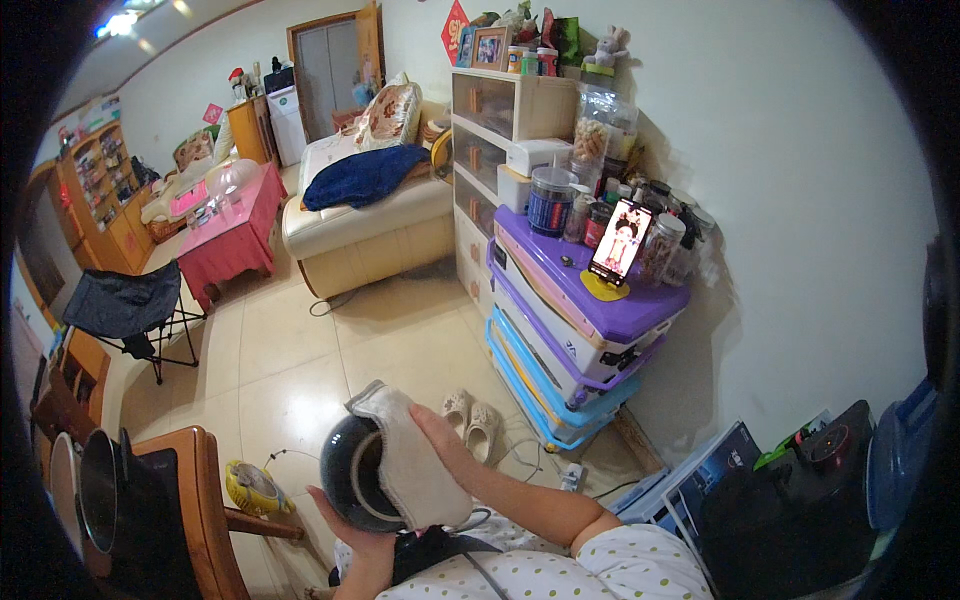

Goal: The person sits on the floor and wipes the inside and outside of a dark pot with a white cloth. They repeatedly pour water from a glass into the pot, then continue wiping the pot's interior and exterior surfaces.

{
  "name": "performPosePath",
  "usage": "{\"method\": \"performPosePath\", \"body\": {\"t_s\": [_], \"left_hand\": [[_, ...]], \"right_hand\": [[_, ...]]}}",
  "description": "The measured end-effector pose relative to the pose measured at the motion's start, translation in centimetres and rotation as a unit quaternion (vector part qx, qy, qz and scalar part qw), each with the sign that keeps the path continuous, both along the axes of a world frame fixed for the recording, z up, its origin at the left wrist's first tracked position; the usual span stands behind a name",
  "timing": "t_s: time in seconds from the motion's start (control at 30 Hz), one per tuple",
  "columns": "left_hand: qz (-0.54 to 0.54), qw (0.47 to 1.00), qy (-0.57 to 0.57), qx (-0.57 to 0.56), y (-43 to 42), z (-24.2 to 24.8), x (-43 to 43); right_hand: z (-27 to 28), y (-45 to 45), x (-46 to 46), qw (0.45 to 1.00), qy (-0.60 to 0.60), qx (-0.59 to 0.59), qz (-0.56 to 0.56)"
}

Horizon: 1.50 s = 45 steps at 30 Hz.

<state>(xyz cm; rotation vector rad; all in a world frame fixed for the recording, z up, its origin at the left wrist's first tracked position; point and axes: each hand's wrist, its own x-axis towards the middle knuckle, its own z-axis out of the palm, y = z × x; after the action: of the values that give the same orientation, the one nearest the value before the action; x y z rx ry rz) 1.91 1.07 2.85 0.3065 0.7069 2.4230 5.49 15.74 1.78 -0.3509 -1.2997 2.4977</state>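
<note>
A dark glossy bowl (341, 457) is tipped up in front of me, a pale ring showing on the side facing me. My left hand (356, 532) grips it from below, thumb along its left side. A white cloth (420, 472) with a stitched grey edge covers the bowl's right part. My right hand (442, 442) holds this cloth against the bowl, its fingertips partly hidden behind the fabric.
A wooden chair (199, 480) with pans stands left, a small yellow fan (255, 487) beside it. Pale clogs (480, 431) and a cable lie on the floor. Right, stacked storage boxes (577, 352) carry jars and a lit phone (621, 241). A cream sofa (367, 232) stands farther back.
</note>
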Motion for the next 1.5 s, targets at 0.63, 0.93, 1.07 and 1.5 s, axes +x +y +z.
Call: {"method": "performPosePath", "body": {"t_s": [0.63,0.93,1.07,1.5], "left_hand": [[-0.031,0.95,0.261,-0.17,0.1,-5.3,-0.5],[0.134,0.81,0.53,-0.211,0.3,-3.5,-1.5],[0.014,0.982,0.145,-0.12,-0.6,-3.5,-0.1],[0.026,0.998,-0.038,0.033,0.0,-3.9,-2.9]], "right_hand": [[1.7,-3.8,1.4,0.719,0.173,0.651,-0.167],[2.1,1.6,1.2,0.914,0.098,0.388,-0.063],[2.5,1.8,0.9,0.994,-0.029,0.105,0.016],[-3.2,-7.4,-0.3,0.942,0.065,0.314,-0.101]]}}
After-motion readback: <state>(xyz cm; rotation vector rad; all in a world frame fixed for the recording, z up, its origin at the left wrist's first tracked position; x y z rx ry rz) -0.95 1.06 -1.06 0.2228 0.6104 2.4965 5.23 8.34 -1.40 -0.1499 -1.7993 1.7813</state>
